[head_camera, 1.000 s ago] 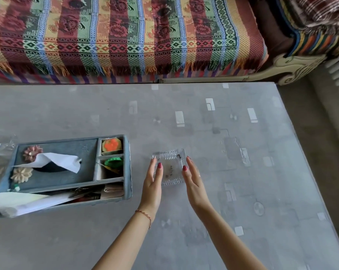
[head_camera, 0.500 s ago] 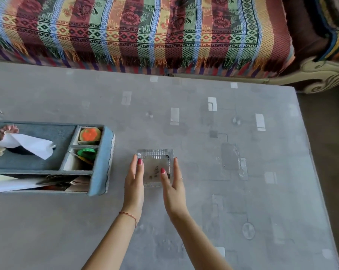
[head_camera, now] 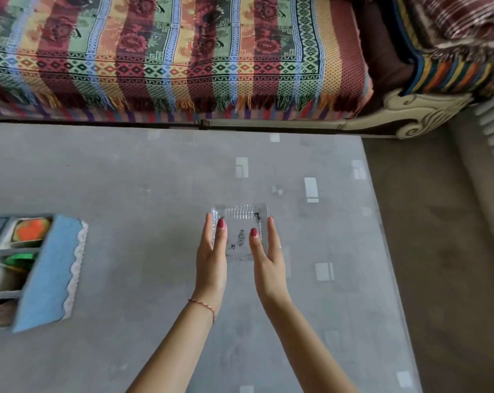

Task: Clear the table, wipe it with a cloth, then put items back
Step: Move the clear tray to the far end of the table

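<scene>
Lifted glass tray point(head_camera: 240, 219) (specked) between both hands.

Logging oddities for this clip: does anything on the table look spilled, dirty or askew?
Yes. The clear glass dish held between the left hand and right hand has dark specks and smudges inside, like ash or crumbs. Nothing has spilled onto the grey table. The blue organizer box sits angled, otherwise intact.

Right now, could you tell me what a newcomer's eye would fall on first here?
The striped woven blanket on the sofa fills the top. Mid-table, the left hand and right hand flank a clear glass ashtray with dark ash. A blue organiser box sits at the grey table's left edge.
</scene>
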